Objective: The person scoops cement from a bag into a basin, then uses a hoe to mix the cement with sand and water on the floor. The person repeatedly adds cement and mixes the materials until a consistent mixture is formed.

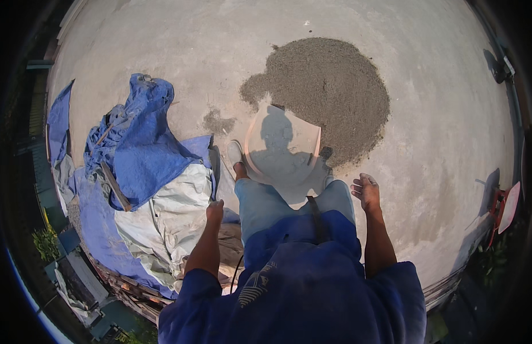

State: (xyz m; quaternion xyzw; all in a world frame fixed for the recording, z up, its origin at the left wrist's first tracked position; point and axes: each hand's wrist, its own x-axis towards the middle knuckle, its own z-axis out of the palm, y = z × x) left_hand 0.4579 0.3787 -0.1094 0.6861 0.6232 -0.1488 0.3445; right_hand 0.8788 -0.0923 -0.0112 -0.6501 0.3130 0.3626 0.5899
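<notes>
And here we are on the pale concrete floor, sun beating down! The left hand hangs low with fingers curled, right by the edge of the crumpled white sheet; whether it grips anything, I cannot tell. Over on the other side, the right hand is bare, fingers loosely bent and a little apart, nothing between them, above open concrete. The blue tarpaulin bunches up over the far part of that white sheet, a wooden strip lying along it. Ahead, a broad grey-brown heap spreads out, and nearer the feet, a flat pink-edged piece catches the person's shadow!
</notes>
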